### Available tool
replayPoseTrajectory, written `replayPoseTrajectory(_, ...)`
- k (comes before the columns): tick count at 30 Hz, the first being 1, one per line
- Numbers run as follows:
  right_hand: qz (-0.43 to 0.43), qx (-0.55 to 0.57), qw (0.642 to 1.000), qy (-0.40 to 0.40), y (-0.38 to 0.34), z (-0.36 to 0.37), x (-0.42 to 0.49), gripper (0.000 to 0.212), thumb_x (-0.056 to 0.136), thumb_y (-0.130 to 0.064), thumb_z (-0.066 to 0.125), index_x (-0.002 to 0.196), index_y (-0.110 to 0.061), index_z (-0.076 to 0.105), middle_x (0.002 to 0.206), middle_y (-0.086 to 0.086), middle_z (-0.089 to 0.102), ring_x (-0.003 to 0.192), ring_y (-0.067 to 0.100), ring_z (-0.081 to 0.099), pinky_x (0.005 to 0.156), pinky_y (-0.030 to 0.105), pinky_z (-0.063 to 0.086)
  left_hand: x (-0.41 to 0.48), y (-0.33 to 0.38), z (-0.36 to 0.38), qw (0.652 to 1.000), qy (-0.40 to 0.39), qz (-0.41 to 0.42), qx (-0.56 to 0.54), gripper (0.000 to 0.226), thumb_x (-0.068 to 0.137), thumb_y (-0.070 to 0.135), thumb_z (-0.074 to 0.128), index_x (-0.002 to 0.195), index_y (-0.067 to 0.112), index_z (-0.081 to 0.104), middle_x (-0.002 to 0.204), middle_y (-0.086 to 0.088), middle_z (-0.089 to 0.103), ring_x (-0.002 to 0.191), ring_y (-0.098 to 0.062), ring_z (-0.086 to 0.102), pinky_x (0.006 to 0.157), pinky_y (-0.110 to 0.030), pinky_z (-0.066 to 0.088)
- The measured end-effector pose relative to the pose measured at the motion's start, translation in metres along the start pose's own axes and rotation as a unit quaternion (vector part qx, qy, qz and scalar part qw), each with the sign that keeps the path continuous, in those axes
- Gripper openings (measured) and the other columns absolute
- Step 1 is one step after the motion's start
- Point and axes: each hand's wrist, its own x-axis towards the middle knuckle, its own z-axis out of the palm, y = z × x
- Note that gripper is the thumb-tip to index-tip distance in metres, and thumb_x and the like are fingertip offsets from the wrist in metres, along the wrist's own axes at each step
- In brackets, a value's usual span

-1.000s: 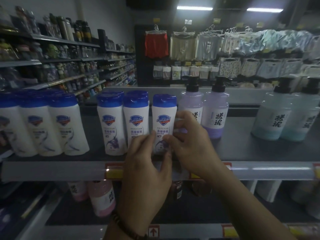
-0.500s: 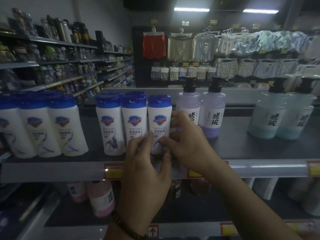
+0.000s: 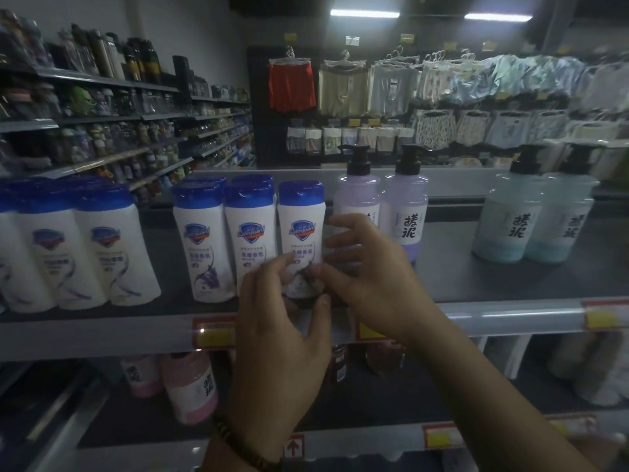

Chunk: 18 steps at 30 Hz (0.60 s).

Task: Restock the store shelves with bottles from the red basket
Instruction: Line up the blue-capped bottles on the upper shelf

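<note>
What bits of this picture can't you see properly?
Head view:
- Red basket: not in the picture at all.
- White bottle: its lower label is covered by the left hand and right hand.
- Dark bottles underneath: mostly behind the hands.
- Things on the far shelves: too blurred and dark.

Dim, underexposed view. Two ceiling light strips (image 3: 364, 13) glow above and behind the bottle shelf (image 3: 510, 277), leaving faint glare on its front rail (image 3: 510, 316). Below the shelf lies deep shadow. Hanging garments (image 3: 510, 76) behind it blur, and the edges bow.
</note>
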Motion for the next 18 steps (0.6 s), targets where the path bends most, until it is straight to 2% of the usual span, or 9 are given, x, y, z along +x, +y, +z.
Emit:
replayPoseTrajectory(3,-0.026,-0.029,0.999,0.027,0.003,-0.009,-0.006,0.054,0.09,-0.027,0.084,0.138,-0.028,0.06,0.113,-0.012,0.071,0.103,-0.001,0.068,0.09,0.021,0.059,-0.002,0.005,0.004,1.0,-0.015,-0.008,-0.018,0.047,0.088,0.031,0.074,0.129,0.034,0.052,0.121,0.015,0.057,0.097,-0.009,0.066,0.08,-0.022,0.058)
replayPoseTrajectory(5,-0.025,-0.021,0.999,0.041,0.005,-0.015,-0.012,0.041,0.093,-0.026,0.081,0.131,-0.029,0.064,0.106,-0.011,0.073,0.1,0.003,0.07,0.088,0.024,0.059,-0.004,0.008,0.007,0.999,-0.037,-0.016,-0.028,0.039,0.091,0.03,0.073,0.123,0.038,0.053,0.111,0.02,0.06,0.091,-0.004,0.066,0.074,-0.015,0.054)
replayPoseTrajectory(8,-0.024,0.007,0.998,0.057,0.009,-0.025,-0.023,0.023,0.097,-0.022,0.078,0.117,-0.03,0.069,0.094,-0.008,0.074,0.093,0.01,0.072,0.084,0.033,0.061,-0.007,0.012,0.015,0.996,-0.07,-0.023,-0.053,0.034,0.094,0.026,0.07,0.121,0.037,0.054,0.098,0.018,0.066,0.089,-0.002,0.069,0.072,-0.019,0.055)
replayPoseTrajectory(11,-0.017,0.023,0.997,0.07,0.015,-0.033,-0.036,0.012,0.097,-0.022,0.077,0.107,-0.028,0.073,0.092,-0.006,0.075,0.086,0.013,0.072,0.08,0.04,0.061,-0.012,0.018,0.024,0.992,-0.101,-0.023,-0.078,0.03,0.095,0.022,0.07,0.116,0.038,0.056,0.092,0.017,0.069,0.084,-0.002,0.07,0.069,-0.023,0.056)
replayPoseTrajectory(14,-0.013,0.007,0.995,0.094,0.021,-0.043,-0.05,0.007,0.094,-0.028,0.075,0.101,-0.026,0.077,0.091,-0.007,0.077,0.083,0.012,0.073,0.076,0.036,0.06,-0.017,0.023,0.034,0.985,-0.133,-0.029,-0.107,0.022,0.095,0.023,0.07,0.107,0.036,0.058,0.089,0.018,0.07,0.078,-0.001,0.071,0.064,-0.019,0.054)
replayPoseTrajectory(18,0.003,0.002,0.994,0.111,0.026,-0.059,-0.068,0.008,0.097,-0.014,0.077,0.097,-0.022,0.077,0.084,-0.001,0.077,0.076,0.012,0.073,0.071,0.034,0.059,-0.024,0.03,0.049,0.976,-0.164,-0.023,-0.138,0.023,0.093,0.015,0.07,0.103,0.033,0.061,0.084,0.017,0.073,0.075,-0.002,0.072,0.064,-0.019,0.055)
